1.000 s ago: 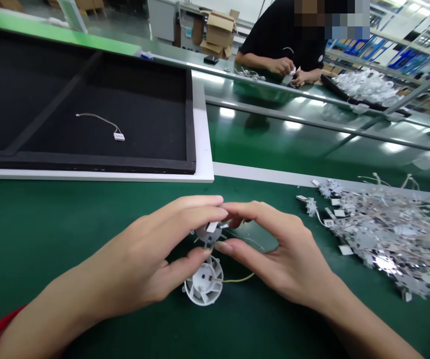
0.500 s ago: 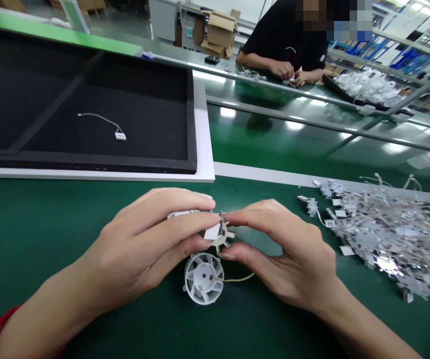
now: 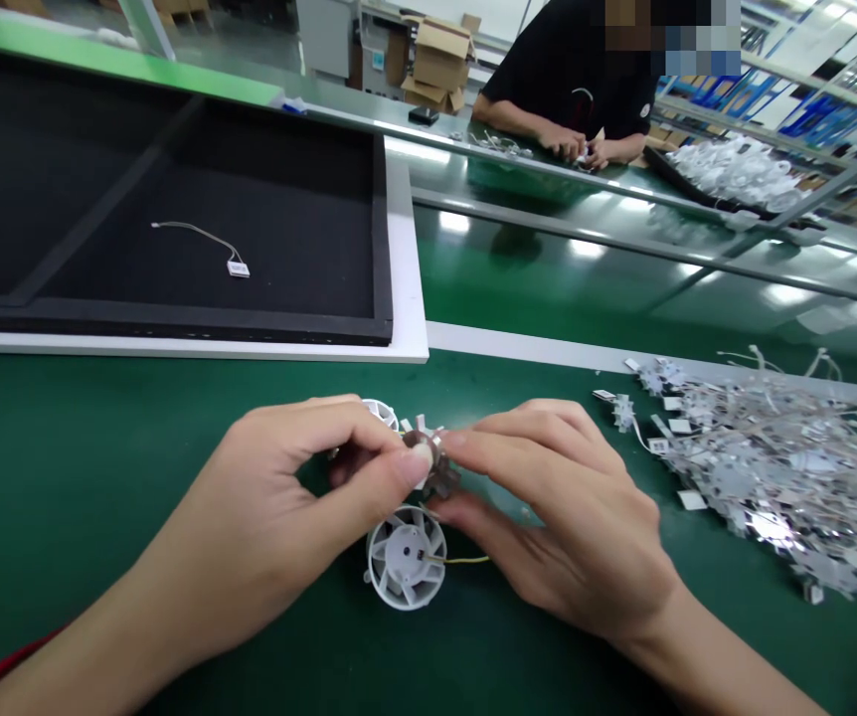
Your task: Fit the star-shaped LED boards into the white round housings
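My left hand (image 3: pixel 301 487) pinches a small star-shaped metal piece (image 3: pixel 439 475) with flat teeth around its edge, thumb pressed on its face. From the other side, the fingertips of my right hand (image 3: pixel 563 497) grip the same piece. A white round fan housing (image 3: pixel 408 557) with slanted blades lies on the green table just below, a thin yellowish wire running from its hub toward my right hand. Behind my left fingers part of a second white fan housing (image 3: pixel 382 413) shows; whether those fingers hold it I cannot tell.
At right lies a big pile of star-shaped pieces with wires and white tags (image 3: pixel 793 467). A black tray (image 3: pixel 309 318) at left holds one wired white block (image 3: pixel 239 268). Across the metal rails a person (image 3: pixel 563 89) handles small parts near a heap of white parts (image 3: pixel 742 174).
My left hand has turned, its thumb now on top of the metal piece and its fingers curled behind. The piece has tilted to show its face. The lower fan housing stays put.
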{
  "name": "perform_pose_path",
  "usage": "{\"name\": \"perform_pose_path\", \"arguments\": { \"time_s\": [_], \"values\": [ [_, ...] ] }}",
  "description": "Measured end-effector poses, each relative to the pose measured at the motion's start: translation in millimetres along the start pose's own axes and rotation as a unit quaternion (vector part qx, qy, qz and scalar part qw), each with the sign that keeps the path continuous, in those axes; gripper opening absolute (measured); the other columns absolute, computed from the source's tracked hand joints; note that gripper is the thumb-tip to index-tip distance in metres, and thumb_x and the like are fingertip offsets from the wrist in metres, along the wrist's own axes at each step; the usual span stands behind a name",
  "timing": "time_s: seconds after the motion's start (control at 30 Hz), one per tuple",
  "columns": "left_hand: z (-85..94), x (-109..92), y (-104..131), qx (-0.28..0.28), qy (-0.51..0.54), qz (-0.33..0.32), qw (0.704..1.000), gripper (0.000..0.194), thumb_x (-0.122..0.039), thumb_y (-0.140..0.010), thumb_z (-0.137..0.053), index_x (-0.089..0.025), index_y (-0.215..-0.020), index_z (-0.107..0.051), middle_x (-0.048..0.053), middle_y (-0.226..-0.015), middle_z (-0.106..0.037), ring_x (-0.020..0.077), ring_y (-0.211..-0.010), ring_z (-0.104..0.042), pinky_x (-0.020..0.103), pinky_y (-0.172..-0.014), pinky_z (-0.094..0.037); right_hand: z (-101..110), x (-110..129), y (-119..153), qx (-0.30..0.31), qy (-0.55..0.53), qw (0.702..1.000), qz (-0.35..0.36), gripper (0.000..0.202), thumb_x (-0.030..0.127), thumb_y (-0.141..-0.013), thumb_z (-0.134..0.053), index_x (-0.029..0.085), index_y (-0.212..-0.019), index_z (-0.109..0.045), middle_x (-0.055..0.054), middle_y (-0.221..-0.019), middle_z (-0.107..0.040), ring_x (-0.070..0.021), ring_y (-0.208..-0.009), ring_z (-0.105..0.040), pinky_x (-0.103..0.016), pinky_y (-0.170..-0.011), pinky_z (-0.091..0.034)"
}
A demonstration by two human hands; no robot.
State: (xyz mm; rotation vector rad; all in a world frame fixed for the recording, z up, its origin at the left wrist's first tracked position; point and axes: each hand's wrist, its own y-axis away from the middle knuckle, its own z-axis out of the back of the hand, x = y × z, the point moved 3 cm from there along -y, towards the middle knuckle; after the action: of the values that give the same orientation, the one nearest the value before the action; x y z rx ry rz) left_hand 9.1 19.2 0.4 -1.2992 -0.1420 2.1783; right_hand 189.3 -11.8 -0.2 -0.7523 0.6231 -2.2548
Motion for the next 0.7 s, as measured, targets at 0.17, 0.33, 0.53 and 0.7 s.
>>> {"name": "perform_pose_path", "arguments": {
  "time_s": [0.17, 0.33, 0.53, 0.7],
  "values": [
    [-1.9, 15, 4, -0.013, 0.053, 0.062, 0.997, 0.008, -0.032, -0.093, -0.067, -0.025, -0.089, -0.069, -0.003, -0.086, -0.075, 0.0149, -0.074, -0.075, 0.016, -0.057, -0.061, -2, -3, 2, 0.001, -0.097, 0.993, -0.066, 0.017, 0.023, -0.093, -0.07, 0.024, -0.11, -0.067, -0.003, -0.094, -0.078, -0.0202, -0.083, -0.071, -0.037, -0.079, -0.056],
    [-8.9, 20, 4, 0.037, 0.237, 0.097, 0.966, 0.02, -0.017, -0.094, -0.066, -0.028, -0.11, -0.069, -0.005, -0.091, -0.08, 0.0111, -0.075, -0.078, 0.009, -0.067, -0.062, -3, -4, 7, -0.014, -0.225, 0.961, -0.159, 0.027, 0.018, -0.089, -0.075, 0.026, -0.112, -0.065, 0.002, -0.101, -0.077, -0.0148, -0.093, -0.07, -0.027, -0.083, -0.058],
    [-10.6, 22, 2, 0.083, 0.32, 0.141, 0.933, 0.007, -0.017, -0.093, -0.067, -0.023, -0.094, -0.071, -0.004, -0.073, -0.078, 0.0147, -0.059, -0.076, 0.016, -0.057, -0.064, -5, -5, 6, 0.03, -0.351, 0.904, -0.244, 0.033, 0.012, -0.086, -0.076, 0.028, -0.113, -0.069, 0.004, -0.091, -0.075, -0.0106, -0.078, -0.069, -0.02, -0.071, -0.059],
    [-8.6, 25, 4, 0.097, 0.332, 0.148, 0.926, 0.009, -0.018, -0.092, -0.069, -0.024, -0.098, -0.073, -0.003, -0.076, -0.079, 0.0167, -0.057, -0.076, 0.021, -0.056, -0.066, -1, -12, 6, 0.077, -0.397, 0.865, -0.297, 0.032, 0.015, -0.085, -0.076, 0.031, -0.113, -0.071, 0.003, -0.09, -0.074, -0.0102, -0.074, -0.067, -0.019, -0.063, -0.056]
  ]
}}
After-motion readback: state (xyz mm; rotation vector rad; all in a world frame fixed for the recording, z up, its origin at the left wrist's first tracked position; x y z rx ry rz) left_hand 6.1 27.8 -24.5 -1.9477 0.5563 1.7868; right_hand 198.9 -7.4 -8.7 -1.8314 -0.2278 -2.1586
